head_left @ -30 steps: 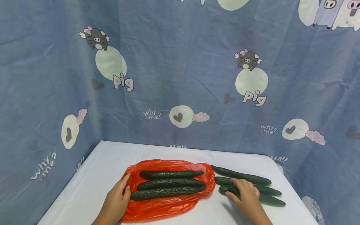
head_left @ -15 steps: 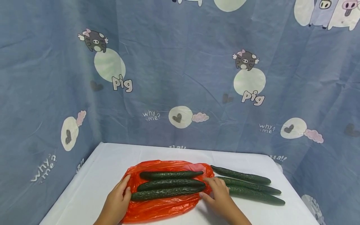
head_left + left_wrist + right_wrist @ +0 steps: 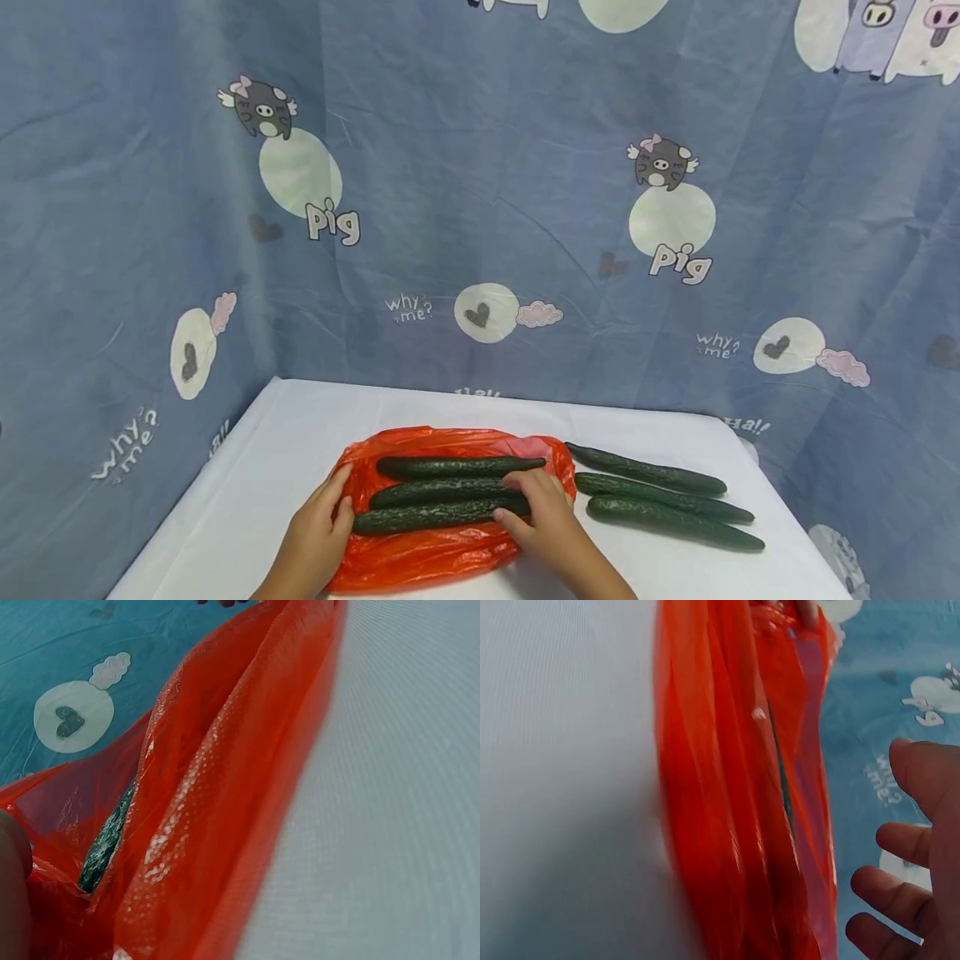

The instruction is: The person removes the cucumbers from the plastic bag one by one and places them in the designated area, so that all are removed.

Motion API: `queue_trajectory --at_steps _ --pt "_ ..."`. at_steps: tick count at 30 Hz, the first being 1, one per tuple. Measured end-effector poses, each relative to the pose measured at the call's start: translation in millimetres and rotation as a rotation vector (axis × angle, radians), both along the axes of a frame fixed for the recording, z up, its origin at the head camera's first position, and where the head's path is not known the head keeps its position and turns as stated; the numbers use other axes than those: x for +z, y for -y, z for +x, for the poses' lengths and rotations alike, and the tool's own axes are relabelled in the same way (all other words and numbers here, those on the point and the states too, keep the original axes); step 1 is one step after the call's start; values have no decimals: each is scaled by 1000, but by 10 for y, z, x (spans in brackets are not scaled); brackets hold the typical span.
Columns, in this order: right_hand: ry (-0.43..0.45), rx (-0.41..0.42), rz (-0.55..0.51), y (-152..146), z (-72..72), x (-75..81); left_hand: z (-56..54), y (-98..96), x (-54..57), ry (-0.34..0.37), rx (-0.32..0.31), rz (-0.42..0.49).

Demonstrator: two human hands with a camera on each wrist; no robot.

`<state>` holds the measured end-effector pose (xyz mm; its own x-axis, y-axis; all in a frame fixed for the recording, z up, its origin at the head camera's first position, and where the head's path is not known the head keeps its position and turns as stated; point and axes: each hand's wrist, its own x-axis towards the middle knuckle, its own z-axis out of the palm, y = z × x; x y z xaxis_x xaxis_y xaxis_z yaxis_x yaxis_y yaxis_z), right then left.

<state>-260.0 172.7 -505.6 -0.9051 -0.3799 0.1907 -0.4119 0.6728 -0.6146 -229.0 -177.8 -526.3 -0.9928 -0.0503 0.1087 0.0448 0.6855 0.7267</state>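
Note:
A red plastic bag (image 3: 420, 567) lies spread on the white table, with three dark green cucumbers (image 3: 435, 517) side by side on it. My left hand (image 3: 311, 537) holds the bag's left edge; its thumb (image 3: 11, 885) shows at the left of the left wrist view. Over the right ends of the two nearer cucumbers is my right hand (image 3: 555, 529), its fingers partly covering them. Spread, with nothing gripped, the right fingers (image 3: 889, 892) appear beside the bag (image 3: 720, 787) in the right wrist view. Whether they touch the cucumbers cannot be told.
Three more cucumbers (image 3: 675, 525) lie on the table to the right of the bag. A white cloth covers the table (image 3: 217, 500). Behind and at the sides hangs a blue curtain (image 3: 487, 167) printed with pigs and hearts.
My right hand has moved left, from above the loose cucumbers on the right to the right ends of those on the bag. My left hand has stayed at the bag's edge.

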Motion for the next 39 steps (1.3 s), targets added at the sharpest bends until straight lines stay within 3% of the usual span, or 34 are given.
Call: queue_trajectory --at_steps 10,22,39 --pt "61 20 89 341 -92 38 -16 14 56 -35 -3 -23" --pt "88 22 126 670 -111 -18 -13 -5 10 56 -3 7" --pt "-31 -6 256 856 -69 -146 -2 -13 -3 24 -4 -4"
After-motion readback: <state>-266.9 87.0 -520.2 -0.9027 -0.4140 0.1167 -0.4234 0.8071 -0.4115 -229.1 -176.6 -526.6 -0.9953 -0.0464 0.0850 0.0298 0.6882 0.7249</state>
